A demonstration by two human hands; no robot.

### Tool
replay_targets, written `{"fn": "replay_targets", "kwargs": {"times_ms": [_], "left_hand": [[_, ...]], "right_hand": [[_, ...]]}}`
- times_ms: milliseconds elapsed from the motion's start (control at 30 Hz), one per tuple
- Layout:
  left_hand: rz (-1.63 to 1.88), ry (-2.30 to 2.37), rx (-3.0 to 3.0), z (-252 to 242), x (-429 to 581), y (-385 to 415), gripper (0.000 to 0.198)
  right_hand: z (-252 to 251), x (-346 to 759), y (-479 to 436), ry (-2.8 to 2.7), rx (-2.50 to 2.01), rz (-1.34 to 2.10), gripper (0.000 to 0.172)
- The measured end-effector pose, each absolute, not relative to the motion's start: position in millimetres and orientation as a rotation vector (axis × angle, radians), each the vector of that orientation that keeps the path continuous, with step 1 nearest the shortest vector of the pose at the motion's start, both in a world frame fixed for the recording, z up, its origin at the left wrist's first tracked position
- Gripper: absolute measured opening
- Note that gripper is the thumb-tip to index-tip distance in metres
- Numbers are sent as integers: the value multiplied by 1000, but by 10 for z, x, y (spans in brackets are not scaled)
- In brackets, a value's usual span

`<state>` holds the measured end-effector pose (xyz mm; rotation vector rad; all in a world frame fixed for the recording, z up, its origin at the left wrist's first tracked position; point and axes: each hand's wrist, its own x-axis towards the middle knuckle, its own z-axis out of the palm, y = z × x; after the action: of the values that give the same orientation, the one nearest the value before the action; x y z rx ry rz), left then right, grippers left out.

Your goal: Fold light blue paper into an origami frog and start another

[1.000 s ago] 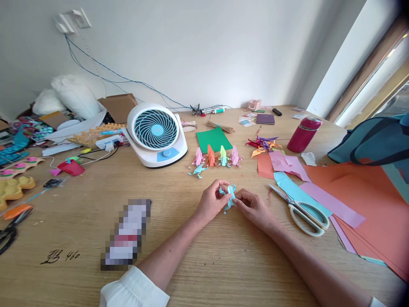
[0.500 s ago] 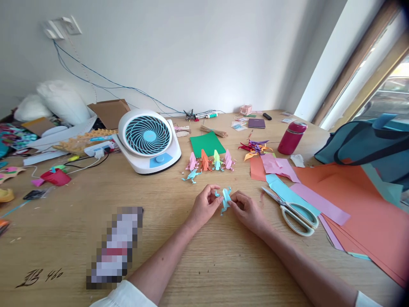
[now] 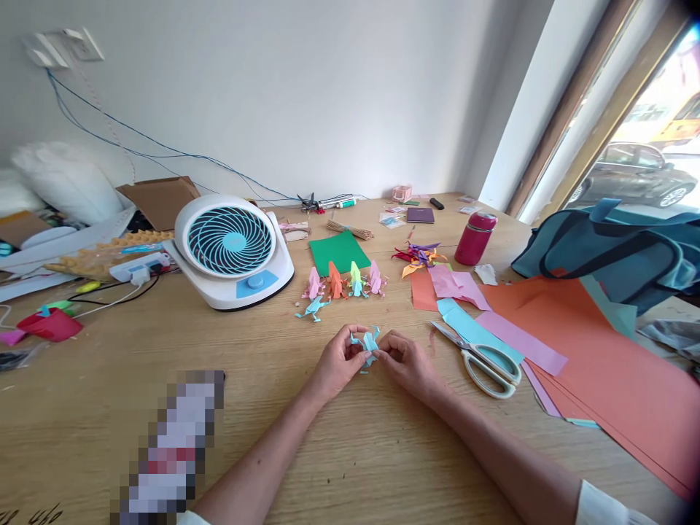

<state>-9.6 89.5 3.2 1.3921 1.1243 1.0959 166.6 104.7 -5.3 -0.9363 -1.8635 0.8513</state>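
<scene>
A small light-blue folded paper figure [image 3: 370,341] sits between my two hands just above the wooden table [image 3: 339,452]. My left hand [image 3: 337,359] pinches its left side with fingertips closed. My right hand [image 3: 405,360] pinches its right side, fingers curled. Beyond them stands a row of finished paper figures [image 3: 343,280] in pink, orange and green, with a loose blue figure [image 3: 311,309] lying in front of that row.
White scissors [image 3: 481,359] lie right of my hands on strips of coloured paper [image 3: 525,339]. Large orange sheets [image 3: 607,364] and a teal bag [image 3: 612,248] fill the right. A white desk fan [image 3: 232,248], a green sheet [image 3: 337,251], a red bottle [image 3: 475,238] and clutter stand behind.
The view has swung to the right, so everything sits further left in the picture. Both hands keep pinching the blue paper figure, working it slightly between the fingertips.
</scene>
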Motion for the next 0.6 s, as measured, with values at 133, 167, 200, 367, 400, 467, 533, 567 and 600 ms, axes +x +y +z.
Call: {"fn": "replay_targets", "kwargs": {"times_ms": [133,167,200,367,400,467,533,567,600], "left_hand": [[1096,1075,1363,31,-106,907,41],[1101,1071,1365,23,-110,912,41],[1105,1070,1373,13,-114,916,42],[1080,1091,1450,-19,-124,915,43],[1075,1097,1458,-15,-122,909,43],[1076,1105,1468,-2,-115,895,42],[1088,1108,1473,8,-106,885,41],[1097,1114,1472,8,-103,883,41],[1107,1122,1468,6,-101,883,41]], "right_hand": [[-72,1662,1057,-1841,-940,886,32],[-75,1662,1060,-1839,-941,888,33],[-77,1661,1062,-1838,-944,889,33],[-69,1662,1065,-1819,-961,896,31],[-67,1661,1065,-1815,-964,900,29],[-65,1659,1064,-1811,-965,911,28],[-67,1658,1066,-1806,-964,921,27],[-68,1657,1067,-1803,-963,925,26],[-71,1656,1069,-1801,-963,929,26]]}}
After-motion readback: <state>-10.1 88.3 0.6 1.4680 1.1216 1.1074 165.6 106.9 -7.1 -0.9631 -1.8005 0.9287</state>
